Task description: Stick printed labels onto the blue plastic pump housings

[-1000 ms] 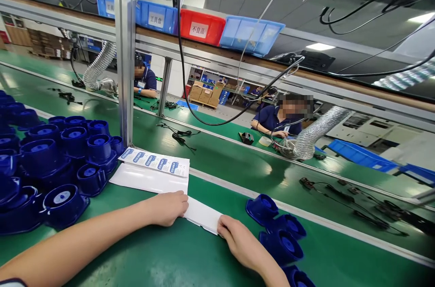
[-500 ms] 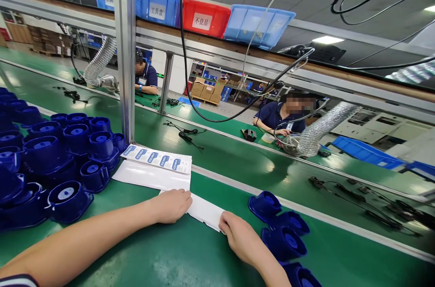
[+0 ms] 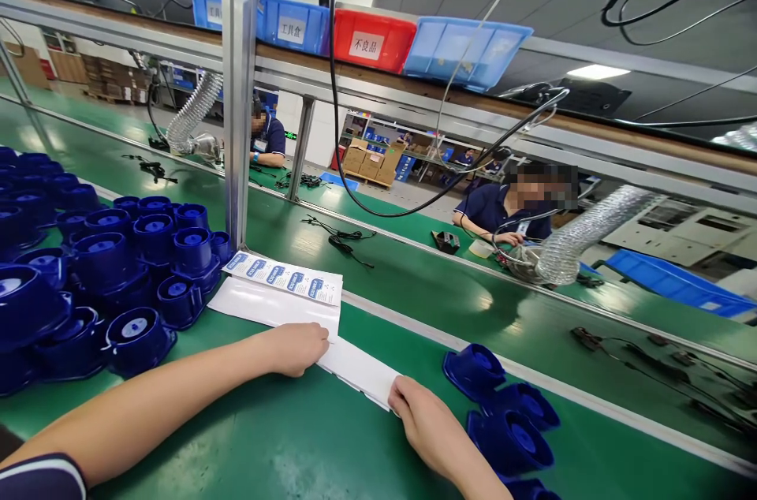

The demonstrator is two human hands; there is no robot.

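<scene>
A white paper strip [image 3: 359, 371] stretches between my two hands, low over the green bench. My left hand [image 3: 297, 348] is closed at the strip's left end, its fingertips pressed on the paper. With thumb and bent fingers my right hand [image 3: 423, 415] pinches the strip's right end. Just beyond my left hand lies a sheet of blue-and-white labels [image 3: 284, 277], resting on a glossy white sheet [image 3: 266, 303]. The white strip overlaps or meets that glossy sheet's lower corner; whether they are joined I cannot tell.
Many dark blue plastic housings [image 3: 139, 330] crowd the left side, some stacked. Several more housings [image 3: 514, 437] stand beside my right hand. A metal post [image 3: 240, 106] rises behind the labels. Black cables [image 3: 343, 236] lie across the bench, where a co-worker [image 3: 502, 208] sits.
The view has shifted, so the scene sits farther right and slightly lower. My left hand has slid left along the strip, and more white paper shows between my hands.
</scene>
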